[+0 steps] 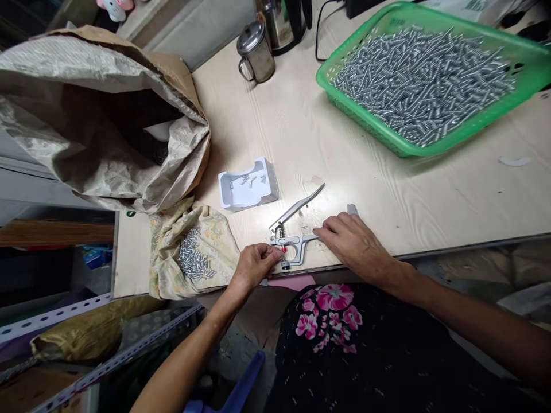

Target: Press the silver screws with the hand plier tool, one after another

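Note:
A pair of grey metal snap-fastener pliers [297, 250] lies on the table near its front edge, its upper handle raised at an angle. My right hand [355, 246] is closed over the end of the lower handle. At the jaw, beside a small red part [283, 249], the thumb and fingers of my left hand [257, 265] are pinched together. Whatever they hold is too small or hidden to make out. Left of that hand, a pile of small metal springs [196, 255] rests on a patterned yellow cloth [224, 229]. Several more springs lie in a white plastic tray [248, 201] behind the pliers.
A green basket [404, 150] full of metal springs stands at the back right. At the left is a large open paper sack [172, 178]. A lidded metal mug [262, 60] and a glass jug [279, 26] stand at the back of the wooden table [293, 126].

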Demonstrator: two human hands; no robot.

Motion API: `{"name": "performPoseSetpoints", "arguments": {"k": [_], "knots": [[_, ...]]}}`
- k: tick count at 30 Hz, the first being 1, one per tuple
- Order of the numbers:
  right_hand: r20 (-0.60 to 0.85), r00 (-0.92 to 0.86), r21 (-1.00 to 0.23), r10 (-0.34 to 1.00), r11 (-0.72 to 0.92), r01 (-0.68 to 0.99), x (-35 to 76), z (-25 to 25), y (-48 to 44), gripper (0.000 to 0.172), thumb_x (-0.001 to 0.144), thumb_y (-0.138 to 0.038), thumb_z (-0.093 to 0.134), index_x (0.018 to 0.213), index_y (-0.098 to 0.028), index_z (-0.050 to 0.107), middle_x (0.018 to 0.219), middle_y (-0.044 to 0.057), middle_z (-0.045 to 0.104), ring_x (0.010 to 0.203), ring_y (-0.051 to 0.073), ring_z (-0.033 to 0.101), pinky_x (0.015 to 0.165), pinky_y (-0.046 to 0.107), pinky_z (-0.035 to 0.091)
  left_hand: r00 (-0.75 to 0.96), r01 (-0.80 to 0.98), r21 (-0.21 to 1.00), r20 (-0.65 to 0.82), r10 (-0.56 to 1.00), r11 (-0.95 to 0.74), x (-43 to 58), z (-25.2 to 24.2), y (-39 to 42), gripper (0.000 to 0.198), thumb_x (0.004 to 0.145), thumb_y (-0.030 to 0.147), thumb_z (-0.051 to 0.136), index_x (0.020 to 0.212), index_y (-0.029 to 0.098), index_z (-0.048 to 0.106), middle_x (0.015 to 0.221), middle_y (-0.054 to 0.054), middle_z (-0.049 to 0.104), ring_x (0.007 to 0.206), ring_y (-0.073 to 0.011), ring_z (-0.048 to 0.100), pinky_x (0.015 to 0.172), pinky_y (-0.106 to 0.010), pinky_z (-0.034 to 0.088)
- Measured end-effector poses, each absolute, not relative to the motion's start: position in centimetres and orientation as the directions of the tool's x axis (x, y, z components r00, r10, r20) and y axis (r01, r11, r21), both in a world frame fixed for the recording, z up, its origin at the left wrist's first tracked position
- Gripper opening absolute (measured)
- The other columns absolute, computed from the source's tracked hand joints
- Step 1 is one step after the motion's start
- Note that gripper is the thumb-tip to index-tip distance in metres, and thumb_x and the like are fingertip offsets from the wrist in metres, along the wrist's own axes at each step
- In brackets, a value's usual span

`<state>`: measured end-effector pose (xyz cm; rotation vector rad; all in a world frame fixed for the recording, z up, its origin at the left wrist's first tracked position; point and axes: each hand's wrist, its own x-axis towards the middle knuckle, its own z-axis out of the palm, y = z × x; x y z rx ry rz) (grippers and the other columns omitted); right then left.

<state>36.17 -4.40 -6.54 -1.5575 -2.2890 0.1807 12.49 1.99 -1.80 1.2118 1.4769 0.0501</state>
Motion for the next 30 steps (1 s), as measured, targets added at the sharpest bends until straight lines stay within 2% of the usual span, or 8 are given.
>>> {"name": "performPoseSetpoints", "arguments": {"k": [8,20,26,30], "knots": [[0.265,-0.291,-0.325,0.919,0.37,0.871,35.9,-6.3,-4.4,0.024,0.096,-0.01,0.042,0.09,-0.018,0.064,0.085,0.007,0.057,0.08,0.021,0.043,0.075,0.036,0.036,0.206,0.635,0.612,-0.723,0.659,0.472,12.8,-1.4,1.5,0.041,0.068,0.054,0.073,0.068,0.014,0.063,0.052,0.003,0.055,0.044,-0.0086,0.047,0.044,-0.021,0.041],[0.282,-0.311,-0.304,0.908,0.392,0.868,35.9,-6.2,-4.3,0.022,0.094,-0.01,0.044,0.091,-0.018,0.065,0.084,0.007,0.058,0.081,0.022,0.043,0.076,0.037,0.034,0.187,0.719,0.568,-0.714,0.675,0.401,12.8,-1.5,1.0,0.035,0.073,0.049,0.069,0.067,0.015,0.064,0.044,0.005,0.051,0.038,-0.0074,0.043,0.039,-0.019,0.032],[0.278,-0.311,-0.336,0.909,0.395,0.855,35.9,-6.2,-4.4,0.023,0.094,-0.01,0.042,0.092,-0.018,0.064,0.084,0.007,0.058,0.082,0.022,0.043,0.079,0.037,0.035,0.144,0.613,0.581,-0.749,0.647,0.536,13.2,-1.5,0.4,0.037,0.069,0.05,0.074,0.074,0.015,0.063,0.049,0.006,0.051,0.039,-0.0079,0.047,0.038,-0.02,0.039],[0.293,-0.302,-0.353,0.907,0.396,0.848,35.8,-6.3,-4.4,0.025,0.094,-0.009,0.041,0.09,-0.019,0.063,0.082,0.006,0.056,0.081,0.022,0.042,0.079,0.039,0.035,0.143,0.615,0.585,-0.743,0.654,0.529,13.2,-1.6,0.1,0.036,0.07,0.05,0.073,0.073,0.015,0.063,0.047,0.006,0.05,0.038,-0.0083,0.047,0.037,-0.02,0.039]]}}
